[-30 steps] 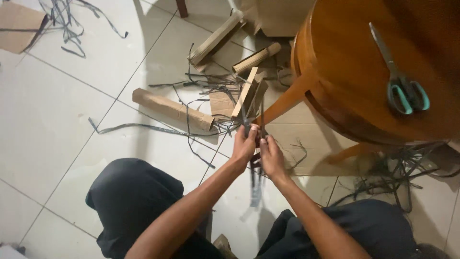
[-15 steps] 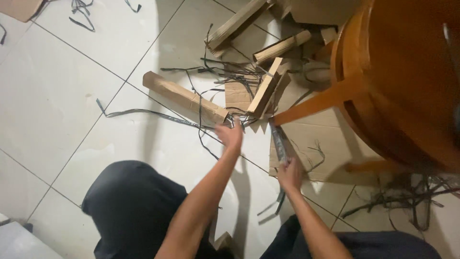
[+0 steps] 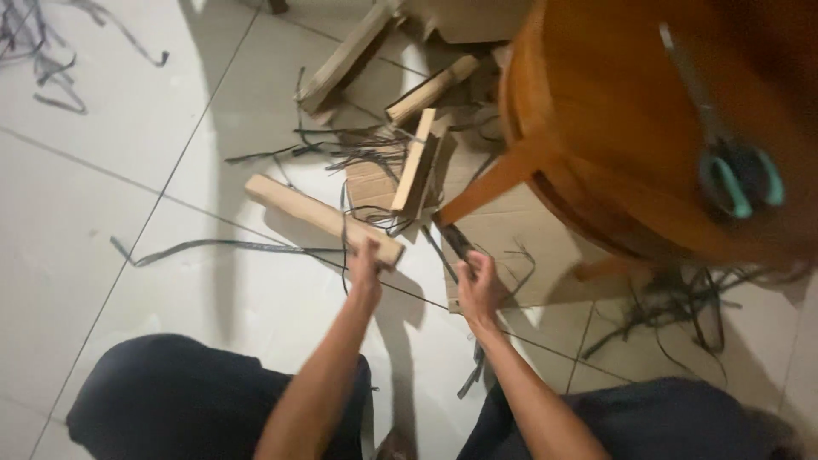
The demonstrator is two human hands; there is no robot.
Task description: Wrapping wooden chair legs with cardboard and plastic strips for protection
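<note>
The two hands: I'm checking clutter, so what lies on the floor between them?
Head view: between left hand and right hand, bare white tile crossed by a thin dark strip.

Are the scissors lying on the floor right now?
No, the scissors with teal handles lie on top of the round wooden table, above the tiled floor.
</note>
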